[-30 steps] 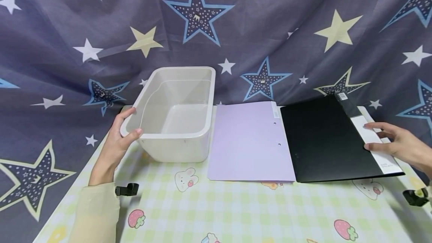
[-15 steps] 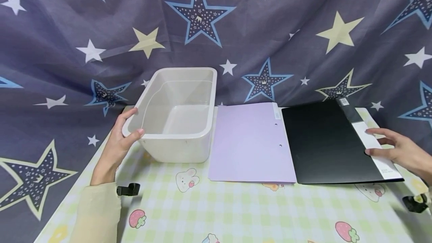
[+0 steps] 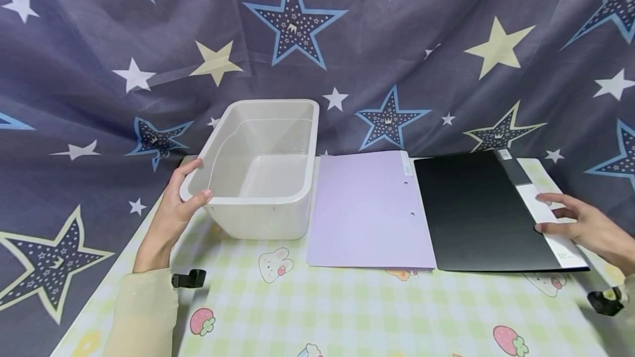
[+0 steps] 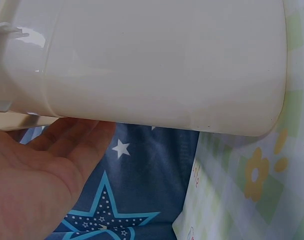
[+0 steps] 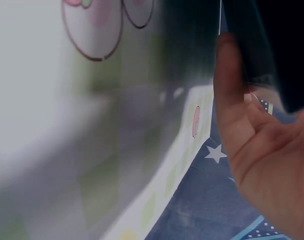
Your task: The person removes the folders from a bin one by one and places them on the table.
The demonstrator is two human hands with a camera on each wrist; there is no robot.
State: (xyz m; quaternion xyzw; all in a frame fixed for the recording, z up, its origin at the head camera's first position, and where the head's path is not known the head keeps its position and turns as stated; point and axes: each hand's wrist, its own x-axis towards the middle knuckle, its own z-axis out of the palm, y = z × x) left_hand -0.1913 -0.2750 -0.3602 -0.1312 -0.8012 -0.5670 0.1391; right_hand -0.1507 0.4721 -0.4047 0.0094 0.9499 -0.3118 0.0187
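Note:
A white plastic tub [image 3: 260, 216] stands at the left in the head view, its inside bare. My left hand [image 3: 171, 211] grips its near left corner, thumb over the rim; in the left wrist view the fingers [image 4: 84, 140] reach along the tub's wall. To the right lies a black file folder [image 3: 481, 214] with a white label strip [image 3: 550, 219] down its spine. My right hand [image 3: 585, 227] holds the folder by that spine side, thumb and fingers on the label. In the right wrist view the dark folder edge [image 5: 272, 55] stands off the tablecloth, with fingers beside it.
A lilac file folder [image 3: 369, 214] lies flat between the tub and the black folder, its right edge against the black one. A green checked tablecloth [image 3: 347, 313] covers the table. A dark star-patterned curtain [image 3: 347, 32] hangs close behind.
My right hand has lowered the spine side of the black folder toward the table, shifting it slightly left. The left hand keeps its grip on the tub, and the lilac folder stays put.

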